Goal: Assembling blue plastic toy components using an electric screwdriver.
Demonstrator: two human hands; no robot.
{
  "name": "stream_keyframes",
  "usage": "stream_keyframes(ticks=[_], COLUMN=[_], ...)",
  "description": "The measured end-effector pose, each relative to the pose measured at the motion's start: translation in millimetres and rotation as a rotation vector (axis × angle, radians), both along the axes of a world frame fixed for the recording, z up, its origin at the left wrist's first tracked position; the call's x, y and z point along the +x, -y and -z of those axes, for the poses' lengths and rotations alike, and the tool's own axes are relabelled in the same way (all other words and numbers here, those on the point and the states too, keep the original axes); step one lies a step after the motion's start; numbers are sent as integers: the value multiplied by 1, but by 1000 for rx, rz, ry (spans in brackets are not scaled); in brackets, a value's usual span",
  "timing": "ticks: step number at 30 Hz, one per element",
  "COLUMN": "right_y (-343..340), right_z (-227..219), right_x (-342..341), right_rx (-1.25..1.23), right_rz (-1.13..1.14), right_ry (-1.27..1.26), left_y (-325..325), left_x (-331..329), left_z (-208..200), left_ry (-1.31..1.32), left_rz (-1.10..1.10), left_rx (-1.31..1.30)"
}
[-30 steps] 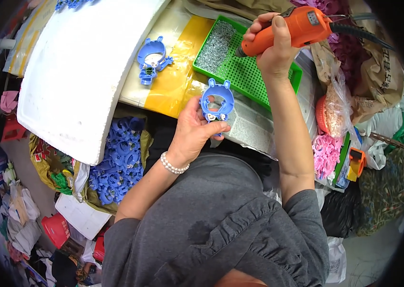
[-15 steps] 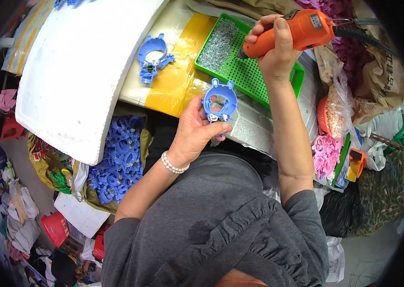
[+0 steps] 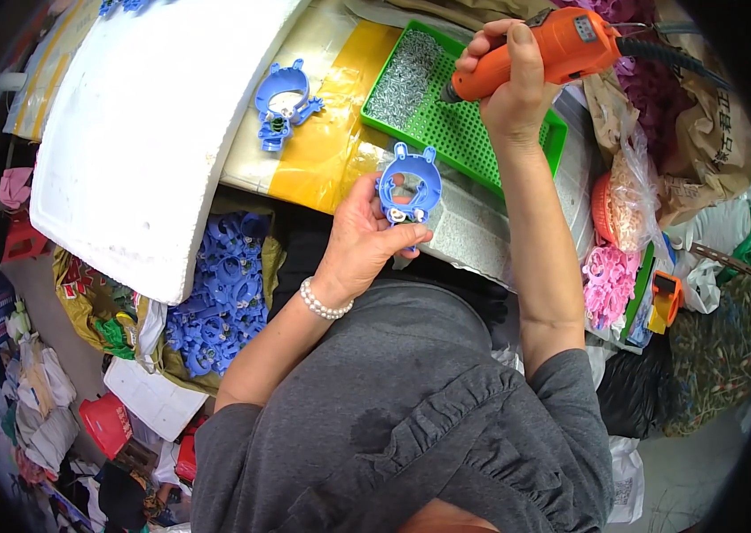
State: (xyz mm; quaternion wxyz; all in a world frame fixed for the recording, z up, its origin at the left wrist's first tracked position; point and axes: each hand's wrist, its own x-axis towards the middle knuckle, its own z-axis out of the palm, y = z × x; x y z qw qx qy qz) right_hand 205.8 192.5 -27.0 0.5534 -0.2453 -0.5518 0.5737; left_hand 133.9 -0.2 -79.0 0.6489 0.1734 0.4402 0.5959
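Note:
My left hand (image 3: 365, 227) grips a blue plastic toy part (image 3: 409, 182), a ring-shaped shell with two ear-like tabs, held upright in front of me. The thumb lies across its lower end, where small white pieces show. My right hand (image 3: 517, 89) is wrapped round an orange electric screwdriver (image 3: 546, 55). The tool's dark tip points down and left, over the green perforated tray (image 3: 473, 164). Small metal screws (image 3: 406, 80) are heaped in the tray's left end. A second blue toy part (image 3: 283, 102) lies on the table left of the tray.
A large white foam board (image 3: 153, 124) covers the left of the table. Below it a sack holds many blue parts (image 3: 220, 293). On the right are a red basket (image 3: 604, 209), pink parts (image 3: 611, 280) and brown paper sacks (image 3: 704, 155). The screwdriver's black cable (image 3: 673, 55) runs right.
Both hands keep nearly the same places and grips. The blue part in my left hand has tilted very slightly, and the whole view has shifted a little.

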Motion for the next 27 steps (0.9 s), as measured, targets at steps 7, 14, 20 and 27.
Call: stream_keyframes(ticks=[7, 14, 20, 27], right_y=[3, 45, 89, 99], right_z=[-16, -56, -47, -41], right_x=[17, 51, 49, 49], right_rx=[-69, 161, 153, 146], right_rz=[-95, -403, -578, -579], right_ry=[-91, -151, -140, -163], left_y=[-2, -11, -5, -9], left_x=[1, 6, 4, 7], left_z=[-3, -13, -14, -11], left_ry=[6, -29, -24, 20], left_rz=[2, 43, -61, -93], left_rx=[-15, 22, 3, 72])
